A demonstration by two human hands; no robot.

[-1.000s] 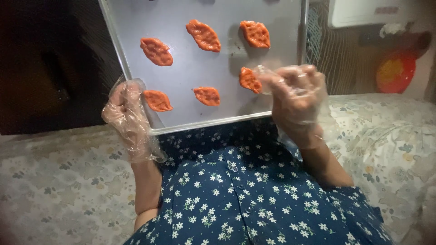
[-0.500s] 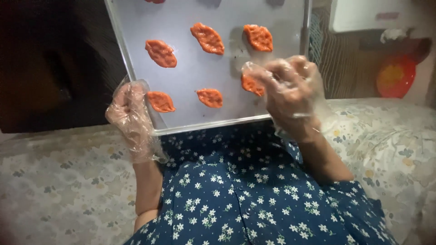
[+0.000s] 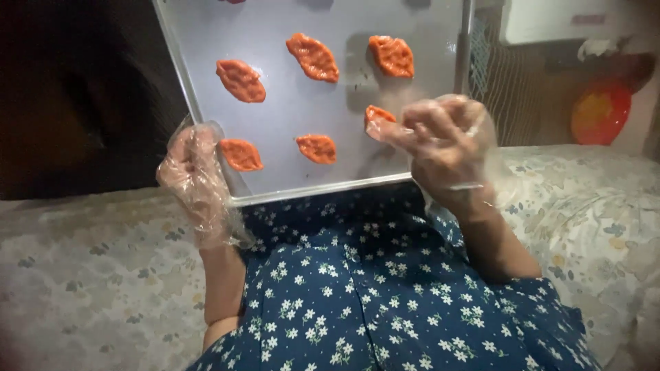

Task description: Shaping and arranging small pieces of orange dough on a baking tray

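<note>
A metal baking tray (image 3: 289, 103) rests on my lap with several orange leaf-shaped dough pieces on it. My left hand (image 3: 196, 178), in a clear plastic glove, grips the tray's near left corner beside one piece (image 3: 240, 154). My right hand (image 3: 447, 148), also gloved, hovers over the tray's near right part with its fingers curled. Its fingertips touch an orange piece (image 3: 377, 115) there; whether they grip it I cannot tell. Another piece (image 3: 317, 148) lies between the two hands.
My lap is covered by a dark blue dress with white flowers (image 3: 371, 295). A pale floral sheet (image 3: 89, 275) spreads on both sides. A red and yellow round object (image 3: 599, 113) stands at the far right, with a wire rack (image 3: 485, 65) beside the tray.
My right hand has curled its fingers more and lifted slightly over the tray's near right part. The left hand keeps its grip on the tray's corner.
</note>
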